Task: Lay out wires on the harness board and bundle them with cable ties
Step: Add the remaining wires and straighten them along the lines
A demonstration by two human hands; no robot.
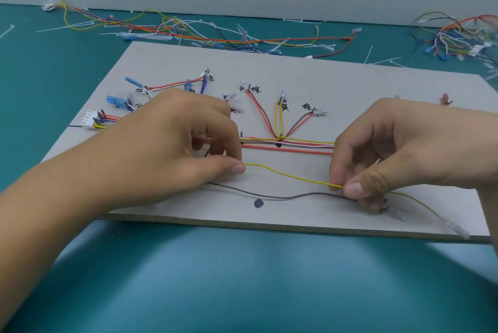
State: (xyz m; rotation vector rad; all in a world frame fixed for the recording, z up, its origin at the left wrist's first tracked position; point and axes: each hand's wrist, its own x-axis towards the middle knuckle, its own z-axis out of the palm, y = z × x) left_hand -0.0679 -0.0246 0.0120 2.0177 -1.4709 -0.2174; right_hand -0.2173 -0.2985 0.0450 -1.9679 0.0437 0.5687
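Teal counter [242,278] carries the grey harness board [377,84]. I see my left hand [172,141] and right hand [390,149] each pinching the yellow wire [291,176], stretched between them over the board's near edge, beside a brown wire [283,197].

The left hand [172,138] and right hand [398,149] pinch a yellow wire [291,175] that spans the near half of the harness board [377,82], with a brown wire [283,196] just below it. The routed wire trunk [296,145] bars the middle. The far right of the board is open, as is the teal mat [242,278] in front. Loose wires [215,33] clutter the mat behind the board.
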